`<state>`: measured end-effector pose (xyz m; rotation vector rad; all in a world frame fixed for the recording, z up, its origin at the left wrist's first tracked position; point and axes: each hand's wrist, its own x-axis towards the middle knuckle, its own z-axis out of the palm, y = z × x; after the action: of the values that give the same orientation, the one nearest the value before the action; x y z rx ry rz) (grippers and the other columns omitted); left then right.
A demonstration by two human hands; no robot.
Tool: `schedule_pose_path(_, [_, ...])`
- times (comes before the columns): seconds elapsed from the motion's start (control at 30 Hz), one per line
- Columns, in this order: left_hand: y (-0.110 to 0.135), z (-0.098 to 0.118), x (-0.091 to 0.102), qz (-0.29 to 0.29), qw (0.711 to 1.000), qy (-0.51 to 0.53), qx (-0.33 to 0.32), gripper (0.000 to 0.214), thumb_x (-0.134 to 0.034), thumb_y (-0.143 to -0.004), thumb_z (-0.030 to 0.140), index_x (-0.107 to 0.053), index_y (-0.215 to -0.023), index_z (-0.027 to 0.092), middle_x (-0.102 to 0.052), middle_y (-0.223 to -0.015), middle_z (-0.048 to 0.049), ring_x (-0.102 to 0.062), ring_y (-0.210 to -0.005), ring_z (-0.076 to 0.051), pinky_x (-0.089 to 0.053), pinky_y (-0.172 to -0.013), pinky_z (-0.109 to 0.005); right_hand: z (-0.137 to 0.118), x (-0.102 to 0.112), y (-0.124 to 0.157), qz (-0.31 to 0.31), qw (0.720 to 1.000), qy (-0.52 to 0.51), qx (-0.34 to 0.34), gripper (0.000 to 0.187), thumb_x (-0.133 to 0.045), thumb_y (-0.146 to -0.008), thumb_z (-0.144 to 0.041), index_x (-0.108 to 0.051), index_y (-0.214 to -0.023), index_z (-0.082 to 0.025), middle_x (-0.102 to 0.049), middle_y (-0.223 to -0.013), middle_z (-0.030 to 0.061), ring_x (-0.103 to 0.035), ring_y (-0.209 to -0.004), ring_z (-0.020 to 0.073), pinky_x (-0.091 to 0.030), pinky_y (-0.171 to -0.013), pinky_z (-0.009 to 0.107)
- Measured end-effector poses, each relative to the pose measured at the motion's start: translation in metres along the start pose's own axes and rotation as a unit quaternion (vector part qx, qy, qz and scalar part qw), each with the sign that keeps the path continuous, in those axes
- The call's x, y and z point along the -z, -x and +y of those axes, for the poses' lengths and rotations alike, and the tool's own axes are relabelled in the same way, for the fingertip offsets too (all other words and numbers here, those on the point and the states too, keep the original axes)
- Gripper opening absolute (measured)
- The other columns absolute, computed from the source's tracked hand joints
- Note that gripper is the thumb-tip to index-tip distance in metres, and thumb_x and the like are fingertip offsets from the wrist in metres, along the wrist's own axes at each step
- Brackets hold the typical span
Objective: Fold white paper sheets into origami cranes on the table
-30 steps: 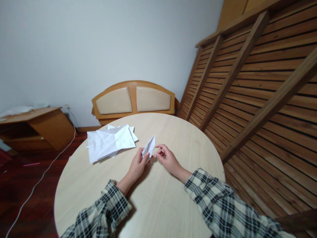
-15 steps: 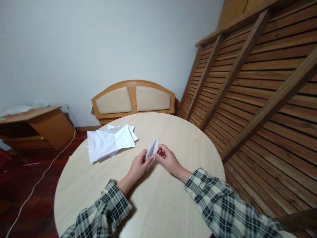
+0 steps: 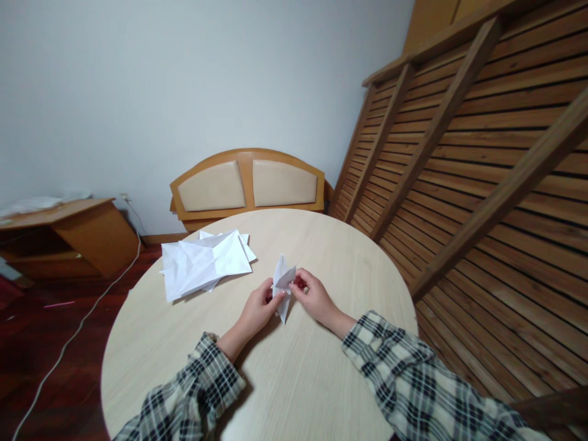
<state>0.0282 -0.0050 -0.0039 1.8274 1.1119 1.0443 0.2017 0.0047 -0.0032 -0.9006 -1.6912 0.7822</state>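
A small folded white paper with pointed ends stands between my two hands, above the middle of the round table. My left hand is closed on its left side, thumb in front and fingers partly hidden behind. On the other side, my right hand pinches a flap that sticks out to the right, its thumb and forefinger at the flap's edge. Left of my hands lies a stack of creased white paper sheets, apart from both hands.
A wooden headboard with two pale panels stands behind the table. Slatted wood leans along the right side. At the left are a low wooden cabinet and a white cable running across the dark red floor.
A flap of the folded paper has swung out to the right in my right fingers. The paper's lower tip now points nearly straight towards me. My hands have hardly moved.
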Motion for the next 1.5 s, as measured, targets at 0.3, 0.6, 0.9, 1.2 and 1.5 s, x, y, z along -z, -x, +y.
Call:
schedule_pose_path(0.3, [0.001,0.002,0.000,0.011,0.999,0.045,0.010,0.029,-0.052,-0.089,0.042,-0.055,-0.104,0.017,-0.056,-0.072,0.0019,-0.051,-0.060,-0.014,-0.040,-0.055,-0.025,0.001,0.000,0.000,-0.004,1.000,-0.012,0.002,0.008,-0.060,-0.085,-0.021,-0.061,-0.092,-0.021,-0.058,-0.080,-0.0002,-0.053,-0.073,0.0155,-0.045,-0.067,0.028])
schedule_pose_path(0.6, [-0.001,0.001,0.002,0.006,0.996,0.085,0.028,0.035,-0.055,-0.085,0.045,-0.056,-0.104,0.016,-0.053,-0.062,0.0048,-0.052,-0.054,-0.013,-0.040,-0.053,-0.024,-0.001,0.003,0.000,-0.043,0.998,0.011,0.039,0.023,-0.057,-0.090,-0.016,-0.074,-0.103,-0.024,-0.065,-0.090,0.0038,-0.058,-0.080,0.0160,-0.046,-0.071,0.030])
schedule_pose_path(0.9, [-0.006,-0.013,0.002,0.020,0.985,0.169,0.040,0.041,-0.059,-0.083,0.046,-0.059,-0.108,0.013,-0.053,-0.065,0.0035,-0.048,-0.056,-0.012,-0.038,-0.056,-0.025,0.001,0.002,0.002,-0.061,0.998,0.013,0.033,0.036,-0.050,-0.091,-0.010,-0.072,-0.114,-0.027,-0.066,-0.098,0.0050,-0.060,-0.089,0.0174,-0.048,-0.079,0.032])
schedule_pose_path(1.2, [-0.004,-0.007,0.002,0.018,0.978,0.198,0.059,0.041,-0.061,-0.083,0.050,-0.059,-0.106,0.015,-0.054,-0.071,0.0024,-0.046,-0.060,-0.012,-0.038,-0.057,-0.025,0.006,0.004,0.001,-0.077,0.996,0.040,0.031,0.035,-0.049,-0.093,-0.011,-0.074,-0.109,-0.027,-0.054,-0.083,0.0017,-0.054,-0.078,0.0152,-0.044,-0.070,0.029])
schedule_pose_path(1.5, [-0.004,-0.004,0.002,0.025,0.956,0.267,0.122,0.036,-0.059,-0.080,0.044,-0.059,-0.103,0.016,-0.063,-0.083,-0.0024,-0.058,-0.072,-0.016,-0.046,-0.065,-0.027,0.006,0.003,0.003,-0.078,0.994,0.063,0.036,0.038,-0.049,-0.091,-0.006,-0.075,-0.108,-0.027,-0.053,-0.082,0.0015,-0.055,-0.078,0.0155,-0.044,-0.072,0.029])
